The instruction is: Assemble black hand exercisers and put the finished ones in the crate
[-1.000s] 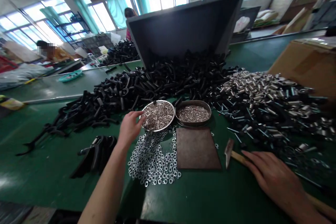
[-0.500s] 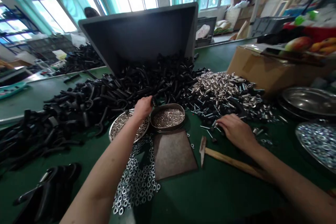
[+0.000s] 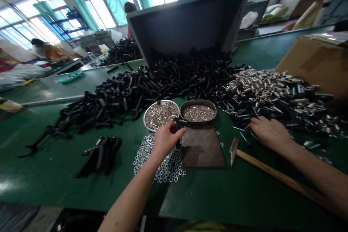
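My left hand pinches a black plastic part between thumb and fingers, over the edge between two containers and a flat metal plate. Below that hand lies a spread of silver nuts or washers. My right hand is closed, fingertips down, at the near edge of a pile of black-headed bolts; what its fingers hold is hidden. A hammer with a wooden handle lies just left of and below my right hand.
A white-rimmed dish holds small metal pins; an oval tin holds tinier pieces. Black parts spill from a tipped grey crate. Silver sleeves lie near a cardboard box. Black handles lie left; people sit beyond.
My left hand has come back from the black heap towards the plate with a black part in it. My right hand stays at the bolts. The view has swung left.
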### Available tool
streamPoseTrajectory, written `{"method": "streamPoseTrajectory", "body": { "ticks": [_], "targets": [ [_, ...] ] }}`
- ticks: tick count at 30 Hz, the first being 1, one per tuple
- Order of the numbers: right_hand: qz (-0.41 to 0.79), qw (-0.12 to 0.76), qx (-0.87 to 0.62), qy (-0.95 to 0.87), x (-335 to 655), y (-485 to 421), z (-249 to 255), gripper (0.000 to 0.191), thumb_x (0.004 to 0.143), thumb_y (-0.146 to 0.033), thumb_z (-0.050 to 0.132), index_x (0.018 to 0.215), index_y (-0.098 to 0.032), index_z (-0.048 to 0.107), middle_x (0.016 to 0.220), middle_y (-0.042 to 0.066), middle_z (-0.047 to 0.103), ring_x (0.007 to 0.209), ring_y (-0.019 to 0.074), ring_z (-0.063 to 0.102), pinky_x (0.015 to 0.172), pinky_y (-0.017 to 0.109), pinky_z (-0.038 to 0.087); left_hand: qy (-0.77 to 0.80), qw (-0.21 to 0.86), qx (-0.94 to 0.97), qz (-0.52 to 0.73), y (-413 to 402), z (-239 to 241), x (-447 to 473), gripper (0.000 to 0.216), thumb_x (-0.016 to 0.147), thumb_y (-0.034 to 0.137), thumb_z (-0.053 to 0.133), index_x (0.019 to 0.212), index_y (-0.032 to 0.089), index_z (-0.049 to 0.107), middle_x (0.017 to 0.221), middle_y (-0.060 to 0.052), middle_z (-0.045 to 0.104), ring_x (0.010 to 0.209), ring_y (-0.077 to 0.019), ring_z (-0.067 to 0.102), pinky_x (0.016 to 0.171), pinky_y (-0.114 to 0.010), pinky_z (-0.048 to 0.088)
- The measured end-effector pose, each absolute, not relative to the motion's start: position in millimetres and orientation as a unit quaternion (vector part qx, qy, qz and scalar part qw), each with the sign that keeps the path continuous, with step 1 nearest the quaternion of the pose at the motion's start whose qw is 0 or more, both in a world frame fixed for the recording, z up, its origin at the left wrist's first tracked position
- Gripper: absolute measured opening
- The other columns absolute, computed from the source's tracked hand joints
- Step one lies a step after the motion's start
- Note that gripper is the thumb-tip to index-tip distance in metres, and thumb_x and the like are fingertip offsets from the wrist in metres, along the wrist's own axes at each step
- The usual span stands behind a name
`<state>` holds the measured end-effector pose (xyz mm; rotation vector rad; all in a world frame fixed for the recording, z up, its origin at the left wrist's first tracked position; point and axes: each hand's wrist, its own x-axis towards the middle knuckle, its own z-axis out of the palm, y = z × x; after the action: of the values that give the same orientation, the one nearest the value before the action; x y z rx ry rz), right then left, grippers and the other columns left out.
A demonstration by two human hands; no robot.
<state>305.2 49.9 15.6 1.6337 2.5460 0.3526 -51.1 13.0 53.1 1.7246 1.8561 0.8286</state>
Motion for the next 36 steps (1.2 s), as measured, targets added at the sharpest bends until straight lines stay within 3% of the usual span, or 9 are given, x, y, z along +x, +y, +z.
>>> {"method": "streamPoseTrajectory", "body": {
  "ticks": [5, 7, 10, 16, 21, 25, 28, 31, 36],
  "targets": [
    [0.033, -0.108, 0.615, 0.780, 311.6, 45.6, 18.0, 0.021, 0.088, -0.025, 0.041, 0.087, -0.019, 0.061, 0.078, 0.013, 0.064, 0.069, 0.0235, 0.060, 0.053, 0.032, 0.038, 0.653, 0.356, 0.540, 0.394, -14.0, 40.0, -74.8, 0.026, 0.070, 0.042, 0.063, 0.071, 0.017, 0.059, 0.060, 0.002, 0.056, 0.057, -0.0122, 0.050, 0.054, -0.023, 0.035],
    [-0.066, -0.226, 0.667, 0.707, 307.2, 39.1, 23.7, 0.025, 0.089, -0.037, 0.042, 0.100, -0.021, 0.057, 0.084, 0.014, 0.065, 0.070, 0.0247, 0.062, 0.054, 0.033, 0.043, 0.629, 0.418, 0.459, 0.469, -24.6, 30.4, -89.9, 0.025, 0.073, 0.038, 0.058, 0.083, 0.016, 0.061, 0.064, 0.001, 0.059, 0.063, -0.0141, 0.056, 0.061, -0.025, 0.041],
    [-0.238, -0.344, 0.652, 0.632, 288.3, 20.2, 32.3, 0.033, 0.090, -0.045, 0.040, 0.113, -0.026, 0.055, 0.096, 0.013, 0.065, 0.076, 0.0236, 0.064, 0.062, 0.034, 0.049, 0.657, 0.408, 0.378, 0.509, -41.1, 14.1, -110.0, 0.029, 0.069, 0.033, 0.058, 0.092, 0.016, 0.061, 0.064, 0.002, 0.058, 0.063, -0.0143, 0.057, 0.062, -0.025, 0.042],
    [-0.386, -0.328, 0.577, 0.640, 225.0, -24.6, 25.5, 0.035, 0.084, -0.047, 0.050, 0.108, -0.024, 0.059, 0.073, 0.004, 0.063, 0.062, 0.0178, 0.060, 0.056, 0.030, 0.050, 0.710, 0.255, 0.593, 0.281, -61.5, -3.1, -109.0, 0.012, 0.075, 0.022, 0.058, 0.081, 0.019, 0.067, 0.081, -0.004, 0.063, 0.077, -0.0173, 0.059, 0.074, -0.028, 0.044],
    [-0.441, -0.318, 0.525, 0.655, 186.9, -41.0, 13.2, 0.031, 0.085, -0.044, 0.050, 0.101, -0.019, 0.058, 0.068, 0.002, 0.059, 0.056, 0.0144, 0.055, 0.052, 0.029, 0.048, 0.712, 0.142, 0.685, 0.065, -57.3, 1.4, -95.6, 0.021, 0.076, 0.006, 0.048, 0.082, 0.020, 0.063, 0.097, -0.007, 0.062, 0.087, -0.0179, 0.059, 0.076, -0.027, 0.043],
    [-0.477, -0.320, 0.507, 0.642, 174.8, -45.8, 12.4, 0.030, 0.086, -0.044, 0.049, 0.100, -0.019, 0.057, 0.066, 0.000, 0.057, 0.055, 0.0134, 0.054, 0.051, 0.028, 0.046, 0.694, 0.116, 0.711, 0.021, -53.0, 4.3, -97.7, 0.025, 0.076, 0.004, 0.046, 0.090, 0.021, 0.060, 0.100, -0.008, 0.062, 0.094, -0.0205, 0.059, 0.079, -0.029, 0.044],
    [-0.545, -0.336, 0.493, 0.590, 170.8, -48.1, 13.4, 0.032, 0.085, -0.049, 0.050, 0.094, -0.019, 0.057, 0.064, -0.001, 0.056, 0.052, 0.0121, 0.052, 0.050, 0.027, 0.044, 0.680, 0.122, 0.723, 0.032, -52.2, 5.1, -100.9, 0.030, 0.074, 0.001, 0.046, 0.090, 0.021, 0.062, 0.098, -0.008, 0.064, 0.095, -0.0212, 0.059, 0.082, -0.030, 0.044],
    [-0.635, -0.349, 0.467, 0.507, 167.1, -51.7, 16.6, 0.035, 0.084, -0.052, 0.051, 0.089, -0.019, 0.055, 0.062, -0.002, 0.054, 0.050, 0.0102, 0.050, 0.047, 0.025, 0.041, 0.684, 0.149, 0.696, 0.161, -54.1, 10.5, -96.6, 0.029, 0.075, 0.003, 0.048, 0.092, 0.021, 0.064, 0.098, -0.007, 0.066, 0.093, -0.0201, 0.060, 0.083, -0.031, 0.044],
    [-0.732, -0.327, 0.403, 0.442, 155.7, -60.9, 26.1, 0.031, 0.077, -0.041, 0.066, 0.095, -0.019, 0.052, 0.062, -0.005, 0.050, 0.051, 0.0085, 0.048, 0.045, 0.022, 0.039, 0.651, 0.420, 0.503, 0.382, -66.4, 26.8, -60.3, 0.021, 0.072, 0.028, 0.067, 0.091, 0.019, 0.069, 0.087, -0.004, 0.070, 0.080, -0.0192, 0.064, 0.076, -0.031, 0.048]
  ]
}}
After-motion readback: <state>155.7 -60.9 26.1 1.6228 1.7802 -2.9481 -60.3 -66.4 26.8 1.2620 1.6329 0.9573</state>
